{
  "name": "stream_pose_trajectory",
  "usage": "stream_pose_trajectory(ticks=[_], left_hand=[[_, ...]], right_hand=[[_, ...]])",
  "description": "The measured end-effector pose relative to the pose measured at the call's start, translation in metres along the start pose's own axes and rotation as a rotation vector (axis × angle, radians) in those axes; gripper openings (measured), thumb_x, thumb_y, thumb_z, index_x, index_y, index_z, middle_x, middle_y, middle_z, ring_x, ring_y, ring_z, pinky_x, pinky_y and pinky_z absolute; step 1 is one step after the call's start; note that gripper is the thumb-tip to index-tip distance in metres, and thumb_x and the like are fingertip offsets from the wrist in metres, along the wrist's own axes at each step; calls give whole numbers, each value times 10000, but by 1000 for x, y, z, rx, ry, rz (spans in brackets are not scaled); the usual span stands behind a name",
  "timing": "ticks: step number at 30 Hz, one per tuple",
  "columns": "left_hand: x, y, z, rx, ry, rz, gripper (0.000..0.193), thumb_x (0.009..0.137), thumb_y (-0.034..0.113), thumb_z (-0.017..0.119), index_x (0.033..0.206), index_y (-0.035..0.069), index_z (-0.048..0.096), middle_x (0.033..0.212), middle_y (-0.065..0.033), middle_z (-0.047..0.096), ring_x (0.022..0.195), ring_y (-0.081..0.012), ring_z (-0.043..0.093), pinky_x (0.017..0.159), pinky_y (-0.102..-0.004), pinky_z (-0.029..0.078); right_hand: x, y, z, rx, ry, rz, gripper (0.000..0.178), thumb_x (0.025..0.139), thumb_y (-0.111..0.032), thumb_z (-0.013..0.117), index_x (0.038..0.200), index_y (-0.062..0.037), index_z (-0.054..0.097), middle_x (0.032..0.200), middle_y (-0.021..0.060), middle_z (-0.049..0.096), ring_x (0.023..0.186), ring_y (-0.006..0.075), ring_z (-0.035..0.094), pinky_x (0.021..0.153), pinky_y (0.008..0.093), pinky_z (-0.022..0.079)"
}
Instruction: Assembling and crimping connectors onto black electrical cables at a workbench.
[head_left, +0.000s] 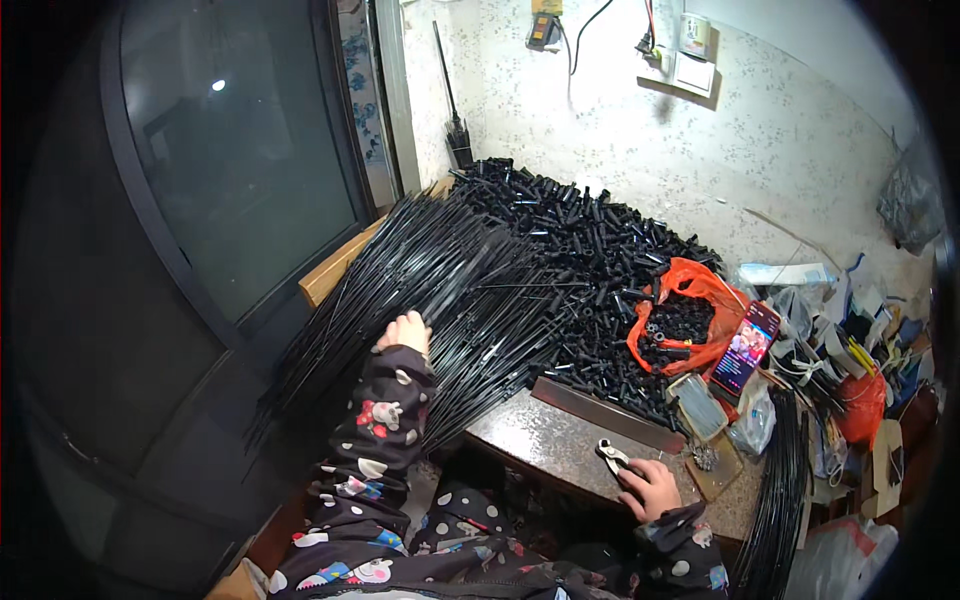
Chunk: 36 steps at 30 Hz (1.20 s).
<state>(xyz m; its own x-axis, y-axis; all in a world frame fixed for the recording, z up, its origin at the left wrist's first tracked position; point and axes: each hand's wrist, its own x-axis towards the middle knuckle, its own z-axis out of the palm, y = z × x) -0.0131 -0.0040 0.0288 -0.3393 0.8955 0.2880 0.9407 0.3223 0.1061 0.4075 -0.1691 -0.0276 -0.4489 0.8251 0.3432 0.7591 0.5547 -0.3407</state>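
Note:
My left hand (407, 332) is closed on some thin black rods at the near side of a large heap of black rods (490, 350). Its fingertips are partly hidden, and the rods just beyond it look smeared by motion. My right hand (655, 488) rests at the table's front edge, its fingers around the handles of small cutting pliers (611, 454). The metal jaws point away to the left, over the tabletop. Behind the rods lies a big mound of short black tubular parts (590, 235), held back in front by a flat metal strip (608, 414).
An orange plastic bag (690, 275) holds small black parts, beside a lit phone (746, 347). A clear plastic box (699, 407) lies nearer. Another bundle of rods (778, 480) hangs at the right, by cluttered bags. A dark glass door (240, 150) stands left.

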Motion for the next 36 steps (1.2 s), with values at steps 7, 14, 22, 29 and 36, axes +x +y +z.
stream_pose_trajectory(ticks=[7,14,22,29,36], left_hand=[[26,-27,-7,-25,-219,154,390,708,277,675,971,13,561,1064,-189,445,971,-347,512,828,-407,429],[42,-9,-20,19,-137,106,366,772,333,593,962,36,496,1020,-181,506,940,-361,522,763,-430,435],[65,4,-107,-154,24,69,508,709,516,575,992,96,531,930,-186,597,883,-360,571,755,-431,445],[96,98,-99,-52,-3,230,387,782,372,538,967,36,487,908,-230,580,872,-378,556,745,-444,445],[122,-18,-21,-48,-52,538,285,752,312,568,858,47,577,724,-156,594,685,-311,576,629,-381,449]], right_hand=[[-15,12,10,77,82,32,348,631,-179,696,945,-71,594,1067,125,508,967,317,470,824,393,393],[-23,17,8,121,108,43,331,630,-183,704,923,-63,607,1041,133,519,957,322,475,819,390,396],[-18,11,16,157,116,6,332,631,-185,707,922,-60,608,1025,135,527,951,323,479,814,394,399],[-30,25,7,126,142,80,343,641,-179,698,950,-68,598,1028,123,531,955,316,477,819,392,393],[-21,24,14,183,106,104,323,669,-208,678,951,-71,603,1045,123,532,986,307,475,839,391,388]])
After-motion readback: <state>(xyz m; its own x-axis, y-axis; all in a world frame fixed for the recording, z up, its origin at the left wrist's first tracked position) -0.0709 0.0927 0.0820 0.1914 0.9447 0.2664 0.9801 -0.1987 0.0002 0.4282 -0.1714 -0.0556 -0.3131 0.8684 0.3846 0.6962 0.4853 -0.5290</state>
